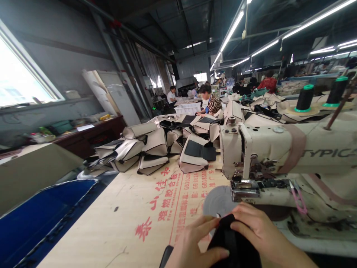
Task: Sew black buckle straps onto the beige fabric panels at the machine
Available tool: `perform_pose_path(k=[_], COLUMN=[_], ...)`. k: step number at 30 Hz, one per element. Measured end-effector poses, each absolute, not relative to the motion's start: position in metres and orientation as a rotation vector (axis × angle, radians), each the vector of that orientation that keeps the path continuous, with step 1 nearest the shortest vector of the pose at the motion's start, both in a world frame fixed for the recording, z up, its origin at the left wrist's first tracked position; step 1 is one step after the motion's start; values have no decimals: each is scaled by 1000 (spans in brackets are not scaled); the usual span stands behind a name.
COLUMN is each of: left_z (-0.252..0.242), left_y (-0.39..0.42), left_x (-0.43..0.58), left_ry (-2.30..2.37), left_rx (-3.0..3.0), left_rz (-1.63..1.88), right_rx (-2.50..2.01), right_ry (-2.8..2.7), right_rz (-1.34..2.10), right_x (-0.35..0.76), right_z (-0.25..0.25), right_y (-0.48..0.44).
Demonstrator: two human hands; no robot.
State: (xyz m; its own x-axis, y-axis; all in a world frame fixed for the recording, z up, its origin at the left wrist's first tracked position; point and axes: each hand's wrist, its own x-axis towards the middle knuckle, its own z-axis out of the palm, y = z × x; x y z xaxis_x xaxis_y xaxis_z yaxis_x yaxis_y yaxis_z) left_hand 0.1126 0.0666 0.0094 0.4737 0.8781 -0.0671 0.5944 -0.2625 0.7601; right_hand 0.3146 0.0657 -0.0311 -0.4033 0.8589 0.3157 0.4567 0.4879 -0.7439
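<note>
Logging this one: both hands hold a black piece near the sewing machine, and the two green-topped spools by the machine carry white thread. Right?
Not quite: in the head view, the green-topped spools carry black thread, not white. The rest stands: the left hand and right hand hold the black piece near the sewing machine.

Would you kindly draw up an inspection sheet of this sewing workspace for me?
Surface: plywood tabletop with red print, a loose thread and a small dark scrap.
Job's things: black fabric piece, in front of the sewing machine.
Clutter: heap of beige, black-edged pieces towards the back; pink-handled snips at the machine.
Hands: left hand and right hand both grip the black fabric piece.
Cables: cord hanging by the ceiling lights.
Surroundings: blue bin at left; co-worker seated beyond the heap.
</note>
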Motion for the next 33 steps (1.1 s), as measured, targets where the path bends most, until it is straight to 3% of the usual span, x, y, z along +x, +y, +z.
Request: perform_pose_path(k=[17, 23, 28, 33], left_z=[-32, -26, -19, -10], left_y=[93, 97, 91, 87], left_x=[135, 135, 135, 132], left_ry=[1259, 957, 1009, 1116], left_rx=[2405, 2726, 2769, 2696], left_rz=[930, 724, 419, 665], right_rx=[-1121, -1145, -1134, -1062], right_ry=[-2048, -1831, -1766, -1839], right_rz=[497, 589, 556, 432], right_x=[323, 319, 317, 316], right_z=[-58, -72, -74, -62], right_y=[68, 66, 64, 61])
